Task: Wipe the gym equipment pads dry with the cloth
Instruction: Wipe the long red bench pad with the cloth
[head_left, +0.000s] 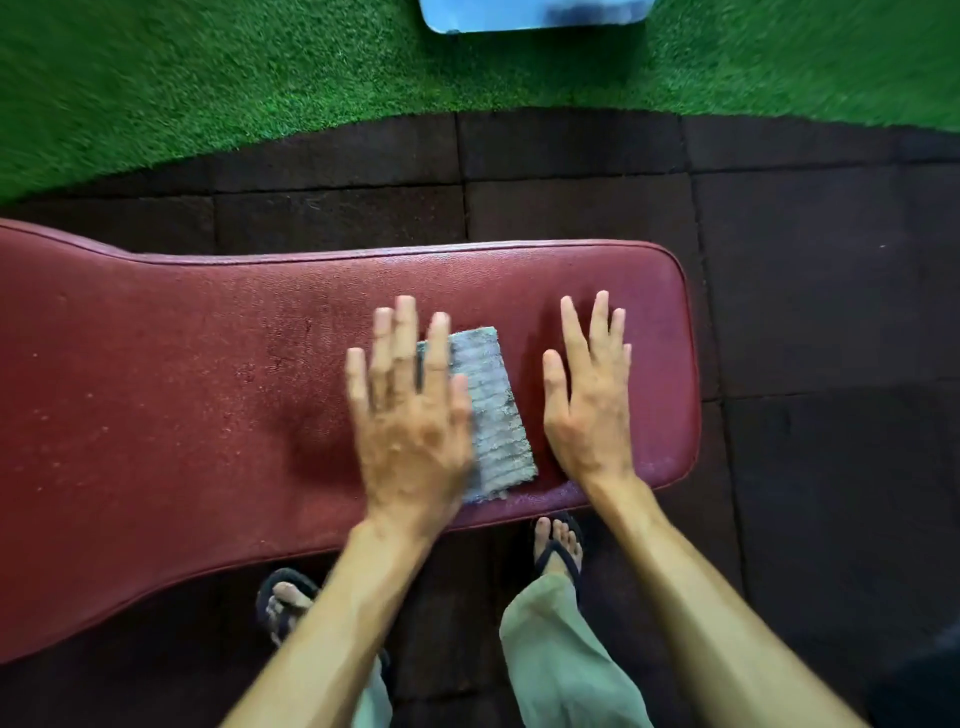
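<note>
A long dark-red padded bench (182, 389) runs across the view from left to right, with small droplets speckling its surface. A folded grey-blue ribbed cloth (491, 410) lies flat on the pad near its right end. My left hand (410, 410) is spread with fingers apart over the cloth's left edge and looks blurred; whether it presses on the cloth I cannot tell. My right hand (589, 395) rests open on the bare pad just right of the cloth, not touching it.
Dark rubber floor tiles (805, 291) surround the bench. Green artificial turf (260, 78) lies beyond, with a light-blue box (535, 13) at the top edge. My feet in black flip-flops (558, 545) stand under the bench's near edge.
</note>
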